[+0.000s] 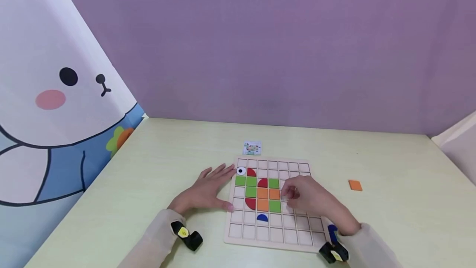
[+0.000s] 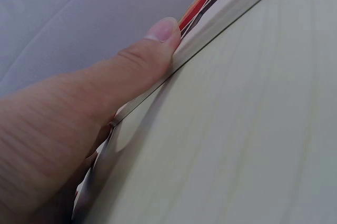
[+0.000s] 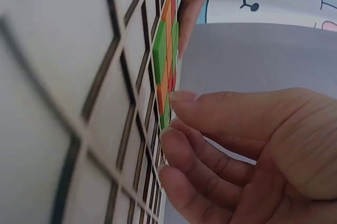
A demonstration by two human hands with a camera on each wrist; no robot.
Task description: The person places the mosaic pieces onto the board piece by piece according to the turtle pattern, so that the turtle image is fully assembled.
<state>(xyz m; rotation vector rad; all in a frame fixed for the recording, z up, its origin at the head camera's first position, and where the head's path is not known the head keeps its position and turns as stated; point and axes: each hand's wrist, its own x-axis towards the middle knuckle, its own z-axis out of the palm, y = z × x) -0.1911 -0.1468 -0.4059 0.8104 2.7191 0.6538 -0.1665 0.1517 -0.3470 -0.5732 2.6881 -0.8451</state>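
Note:
A pale grid board [image 1: 245,233] lies on the table, with colored tiles in its cells. They include a white eye tile [image 1: 241,171], green squares [image 1: 275,206], orange squares [image 1: 262,205], red quarter-circles [image 1: 250,204] and a blue half-circle [image 1: 262,218]. Along the board's left edge rests my left hand [image 1: 208,189], fingers spread and thumb [image 2: 163,31] against the rim. My right hand [image 1: 306,193] is over the board, just right of the orange squares. Its fingers [image 3: 181,150] bend loosely by the tile surface, and I see no piece between them.
A loose orange square [image 1: 355,185] lies on the table right of the board. Behind the board is a small printed card [image 1: 252,147]. A purple backdrop [image 1: 282,53] rises at the table's far edge, and a cartoon-printed cloth [image 1: 55,135] hangs at left.

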